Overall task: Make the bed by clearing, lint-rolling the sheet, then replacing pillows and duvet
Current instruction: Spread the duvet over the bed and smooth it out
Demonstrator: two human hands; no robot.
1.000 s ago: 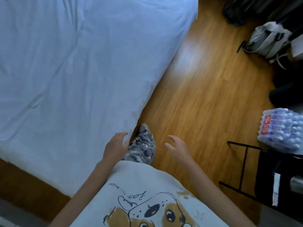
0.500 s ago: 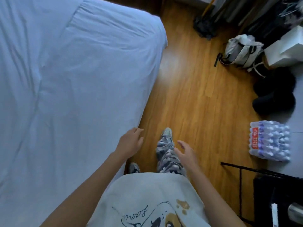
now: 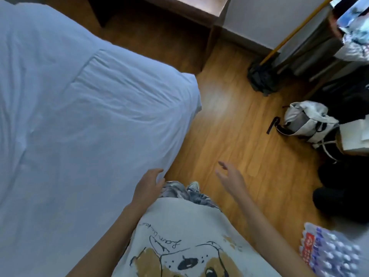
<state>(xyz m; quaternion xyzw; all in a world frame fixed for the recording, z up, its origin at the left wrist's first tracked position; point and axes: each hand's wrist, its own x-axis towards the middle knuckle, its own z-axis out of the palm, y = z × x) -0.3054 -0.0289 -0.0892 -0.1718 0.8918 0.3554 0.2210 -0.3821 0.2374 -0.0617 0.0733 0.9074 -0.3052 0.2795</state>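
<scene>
Your left hand (image 3: 148, 186) hung loosely curled and empty at the edge of the sheet (image 3: 83, 124), your right hand (image 3: 231, 177) relaxed and empty over the floor (image 3: 229, 124); since half a second earlier you'd walked forward, and the bed's corner had drawn nearer

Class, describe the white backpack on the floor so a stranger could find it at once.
Start at the bed with its pale blue sheet, then cross the wooden floor to the clutter on the far side. The white backpack lies there, the only pale bag with black straps among dark things.
</scene>
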